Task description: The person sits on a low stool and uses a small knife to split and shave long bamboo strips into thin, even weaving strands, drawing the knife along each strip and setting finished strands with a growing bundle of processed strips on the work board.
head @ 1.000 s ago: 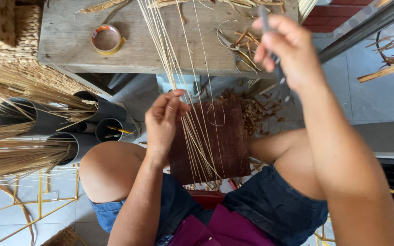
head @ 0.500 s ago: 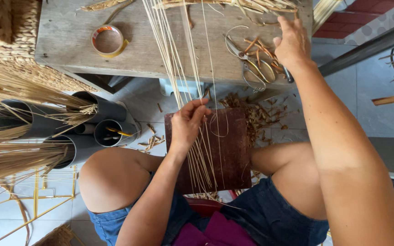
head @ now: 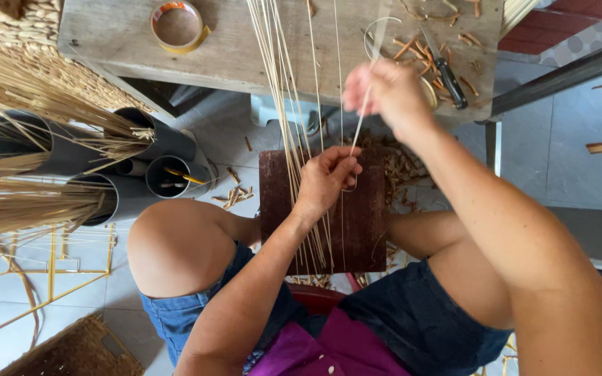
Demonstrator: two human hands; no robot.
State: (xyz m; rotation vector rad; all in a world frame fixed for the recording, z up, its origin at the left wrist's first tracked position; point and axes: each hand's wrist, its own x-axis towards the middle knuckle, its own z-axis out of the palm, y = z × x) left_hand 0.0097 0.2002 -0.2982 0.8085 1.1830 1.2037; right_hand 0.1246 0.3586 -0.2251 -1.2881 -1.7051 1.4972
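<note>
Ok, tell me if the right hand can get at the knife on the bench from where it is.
Probably yes. The right hand is raised just beside the knife, which lies in the open on the wooden bench. It is pinching a thin strand, though, so it would likely have to let that go first.

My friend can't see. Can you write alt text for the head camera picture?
A seated person's left hand and right hand pinch one thin pale reed strand above a dark brown board on the lap, beside a long reed bundle.

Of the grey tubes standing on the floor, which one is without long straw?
The small grey tube nearest the left knee: only short yellow sticks show inside. The larger tubes beside it hold long straw bundles.
</note>
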